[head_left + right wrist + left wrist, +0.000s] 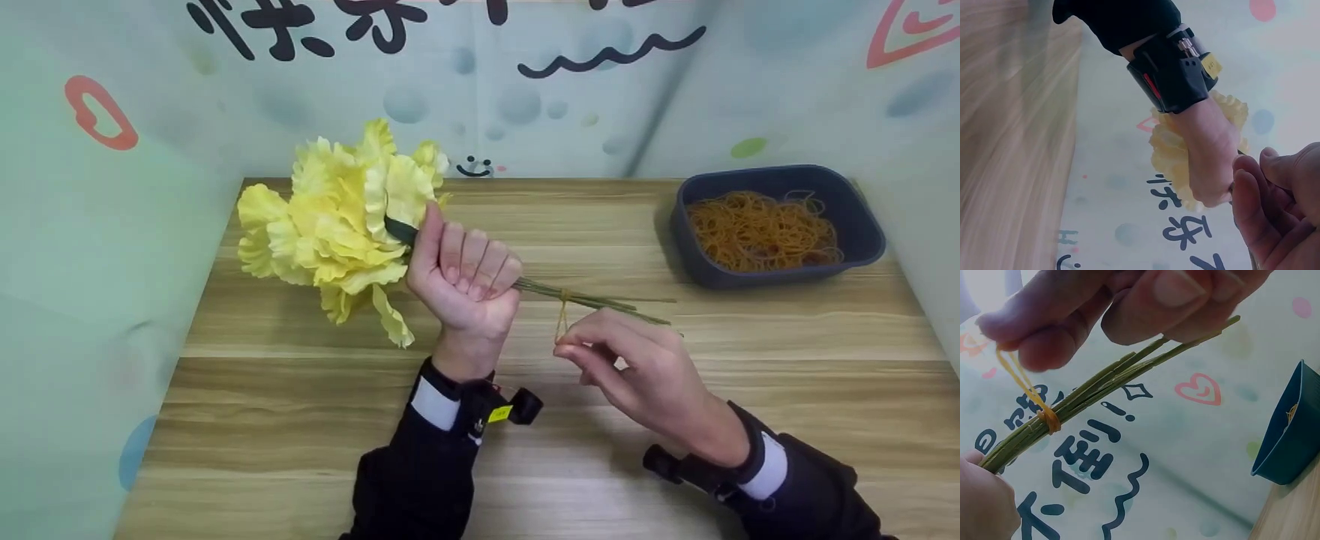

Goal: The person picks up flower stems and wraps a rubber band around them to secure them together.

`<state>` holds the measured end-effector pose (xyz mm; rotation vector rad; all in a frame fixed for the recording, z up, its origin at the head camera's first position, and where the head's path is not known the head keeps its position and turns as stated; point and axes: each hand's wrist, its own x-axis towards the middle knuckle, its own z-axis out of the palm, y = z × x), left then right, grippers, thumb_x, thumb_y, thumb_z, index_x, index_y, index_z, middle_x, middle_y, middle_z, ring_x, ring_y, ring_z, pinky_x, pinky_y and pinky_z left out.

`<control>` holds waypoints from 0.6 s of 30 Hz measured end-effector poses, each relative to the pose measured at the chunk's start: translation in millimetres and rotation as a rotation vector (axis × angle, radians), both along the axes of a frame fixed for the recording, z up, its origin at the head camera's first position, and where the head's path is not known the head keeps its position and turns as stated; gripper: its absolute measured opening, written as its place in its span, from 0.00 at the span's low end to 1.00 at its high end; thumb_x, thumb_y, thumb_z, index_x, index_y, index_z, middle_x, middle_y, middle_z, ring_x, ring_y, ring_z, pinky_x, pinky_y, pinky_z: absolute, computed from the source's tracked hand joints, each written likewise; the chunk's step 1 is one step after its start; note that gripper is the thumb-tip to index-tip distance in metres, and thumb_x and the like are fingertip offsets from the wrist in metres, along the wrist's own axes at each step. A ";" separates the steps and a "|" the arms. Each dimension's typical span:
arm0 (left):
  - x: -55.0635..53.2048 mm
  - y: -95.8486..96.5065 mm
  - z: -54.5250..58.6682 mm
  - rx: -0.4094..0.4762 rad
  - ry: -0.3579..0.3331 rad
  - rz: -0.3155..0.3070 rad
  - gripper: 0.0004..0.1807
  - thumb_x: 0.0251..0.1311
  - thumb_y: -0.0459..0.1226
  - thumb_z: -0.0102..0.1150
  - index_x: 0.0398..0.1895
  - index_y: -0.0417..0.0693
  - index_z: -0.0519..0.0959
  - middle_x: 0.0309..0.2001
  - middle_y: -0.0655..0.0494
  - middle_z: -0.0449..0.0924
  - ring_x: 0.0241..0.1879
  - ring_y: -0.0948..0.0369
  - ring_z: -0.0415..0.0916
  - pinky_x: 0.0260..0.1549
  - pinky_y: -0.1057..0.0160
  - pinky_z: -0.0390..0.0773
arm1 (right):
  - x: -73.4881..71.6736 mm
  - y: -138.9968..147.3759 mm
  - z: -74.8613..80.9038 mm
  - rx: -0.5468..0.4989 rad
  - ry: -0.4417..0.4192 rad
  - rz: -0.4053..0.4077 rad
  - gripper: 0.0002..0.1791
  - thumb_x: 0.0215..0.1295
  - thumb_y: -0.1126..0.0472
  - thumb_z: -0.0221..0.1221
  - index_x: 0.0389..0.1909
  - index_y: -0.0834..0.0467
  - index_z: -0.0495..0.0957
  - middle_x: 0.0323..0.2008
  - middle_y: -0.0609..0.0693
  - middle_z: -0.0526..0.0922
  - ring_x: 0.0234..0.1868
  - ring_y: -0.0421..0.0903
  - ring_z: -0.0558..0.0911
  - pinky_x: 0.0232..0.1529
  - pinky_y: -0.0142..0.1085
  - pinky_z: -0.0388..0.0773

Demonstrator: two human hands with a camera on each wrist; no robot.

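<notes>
My left hand (pixel 472 281) grips a bunch of yellow artificial flowers (pixel 337 225) by the stems, with the blooms out to the left and a dark green leaf by the thumb. The green stems (pixel 1100 379) stick out to the right of the fist, their cut ends uneven. Around them is wound a yellow-brown rubber band (pixel 1049 421), with one loop drawn out from the stems. My right hand (pixel 637 371) pinches the end of that loop between thumb and forefinger, just below the stems in the head view. In the right wrist view, the right fingers (pixel 1249 208) hide the band.
A dark blue plastic basket (pixel 780 274) at the back right holds a heap of rubber bands (pixel 761 229). Both stand on a wood-grain table (pixel 300 420), with a printed backdrop (pixel 525 142) behind and at the sides.
</notes>
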<state>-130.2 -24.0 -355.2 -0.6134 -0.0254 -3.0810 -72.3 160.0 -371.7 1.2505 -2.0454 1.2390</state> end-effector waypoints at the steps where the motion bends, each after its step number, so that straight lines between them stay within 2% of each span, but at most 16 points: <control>1: -0.1 -0.4 0.0 0.003 0.000 -0.003 0.35 0.84 0.52 0.09 0.11 0.56 0.48 0.11 0.64 0.39 0.10 0.67 0.36 0.11 0.71 0.37 | 0.0 0.8 1.0 -0.007 0.000 -0.002 0.08 0.76 0.63 0.63 0.39 0.65 0.83 0.32 0.53 0.86 0.23 0.37 0.82 0.29 0.21 0.81; 10: -0.2 -1.5 1.6 -0.004 0.001 0.009 0.35 0.84 0.51 0.09 0.11 0.56 0.48 0.11 0.64 0.39 0.10 0.67 0.36 0.11 0.71 0.37 | -4.1 10.0 9.5 -0.057 -0.002 -0.041 0.11 0.76 0.62 0.63 0.36 0.66 0.83 0.29 0.54 0.85 0.20 0.38 0.81 0.25 0.21 0.80; 15: -0.7 -3.0 1.9 0.012 0.009 -0.003 0.35 0.84 0.52 0.09 0.12 0.56 0.47 0.11 0.64 0.39 0.10 0.67 0.36 0.11 0.71 0.37 | -7.7 18.9 14.9 -0.057 -0.008 -0.130 0.14 0.77 0.57 0.64 0.35 0.64 0.84 0.28 0.51 0.85 0.18 0.36 0.79 0.22 0.20 0.78; 18: -0.6 -3.5 1.9 0.031 0.010 -0.017 0.35 0.84 0.52 0.09 0.12 0.56 0.47 0.11 0.64 0.40 0.10 0.67 0.36 0.12 0.71 0.37 | -8.7 24.1 17.6 -0.033 -0.008 -0.177 0.10 0.74 0.59 0.67 0.35 0.62 0.85 0.28 0.49 0.86 0.17 0.35 0.78 0.21 0.20 0.76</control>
